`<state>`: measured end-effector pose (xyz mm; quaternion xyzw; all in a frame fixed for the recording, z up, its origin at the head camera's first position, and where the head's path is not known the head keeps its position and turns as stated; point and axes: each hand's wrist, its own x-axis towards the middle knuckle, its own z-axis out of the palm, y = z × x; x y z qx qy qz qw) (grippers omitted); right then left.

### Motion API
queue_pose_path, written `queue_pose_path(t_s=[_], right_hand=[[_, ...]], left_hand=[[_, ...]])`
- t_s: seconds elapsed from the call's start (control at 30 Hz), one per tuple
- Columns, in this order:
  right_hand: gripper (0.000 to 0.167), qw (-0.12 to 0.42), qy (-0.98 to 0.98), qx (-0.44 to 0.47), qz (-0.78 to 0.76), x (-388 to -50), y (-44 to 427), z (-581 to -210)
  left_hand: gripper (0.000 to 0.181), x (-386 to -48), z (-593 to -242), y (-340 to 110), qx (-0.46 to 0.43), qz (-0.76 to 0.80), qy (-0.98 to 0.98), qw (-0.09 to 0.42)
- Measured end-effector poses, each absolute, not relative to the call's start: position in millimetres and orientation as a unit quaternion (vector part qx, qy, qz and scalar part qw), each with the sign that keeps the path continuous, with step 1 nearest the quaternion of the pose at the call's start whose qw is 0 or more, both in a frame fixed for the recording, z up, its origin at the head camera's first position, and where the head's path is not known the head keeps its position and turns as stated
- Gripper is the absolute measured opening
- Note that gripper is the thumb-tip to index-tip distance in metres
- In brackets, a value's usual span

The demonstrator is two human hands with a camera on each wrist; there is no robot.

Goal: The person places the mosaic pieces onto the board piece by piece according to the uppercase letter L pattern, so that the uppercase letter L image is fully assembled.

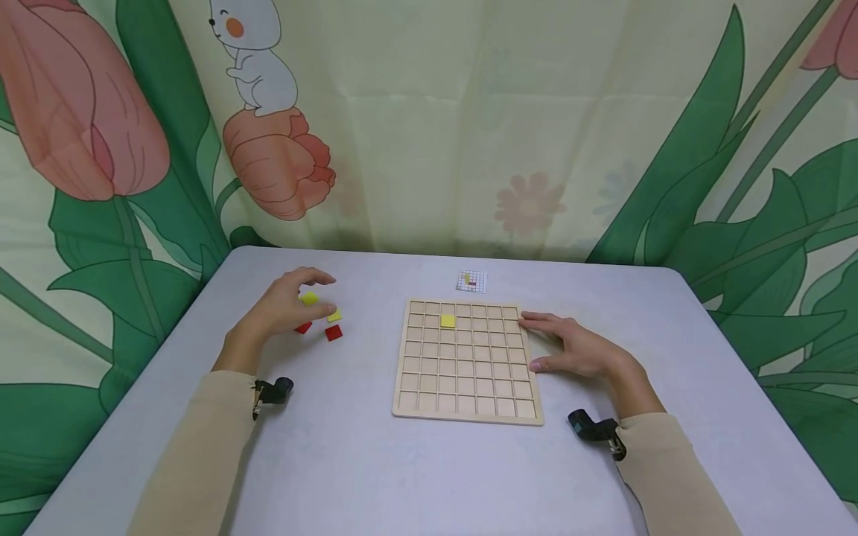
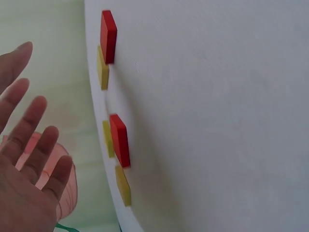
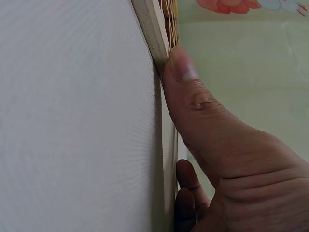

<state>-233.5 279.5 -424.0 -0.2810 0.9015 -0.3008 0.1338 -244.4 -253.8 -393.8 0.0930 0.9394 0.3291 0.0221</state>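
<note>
Grid board (image 1: pixel 465 368): wooden, flat on table (image 1: pixel 322 461).
Cell in use: yellow tile (image 1: pixel 447 321), near board's far edge, left of its middle.
Loose tiles: two red tiles (image 1: pixel 334 333) and three yellow tiles (image 2: pixel 123 186), all left of board.
Left hand (image 1: pixel 275 309): left of board, raised by loose tiles, fingers spread.
Right hand (image 1: pixel 579 348): at board's right edge, touching it, thumb spread from fingers.
Card (image 1: pixel 471 281): just beyond board; printed grid, coloured cells, any writing too small to read.
</note>
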Motion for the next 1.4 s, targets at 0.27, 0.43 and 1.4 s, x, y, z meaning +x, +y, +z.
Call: queue_pose_path(t_s=[0.27, 0.43, 1.4], right_hand=[[0.085, 0.132, 0.902, -0.284, -0.298, -234, 279, -424], [0.085, 0.138, 0.904, -0.277, -0.295, -233, 279, -423], [0.083, 0.132, 0.901, -0.285, -0.299, -233, 280, -423]], left_hand=[[0.055, -239, -400, -272, 0.063, 0.326, 0.942, 0.034], [0.055, -237, -402, -279, 0.056, 0.321, 0.944, 0.046], [0.057, -233, -403, -303, 0.062, 0.299, 0.950, 0.068]])
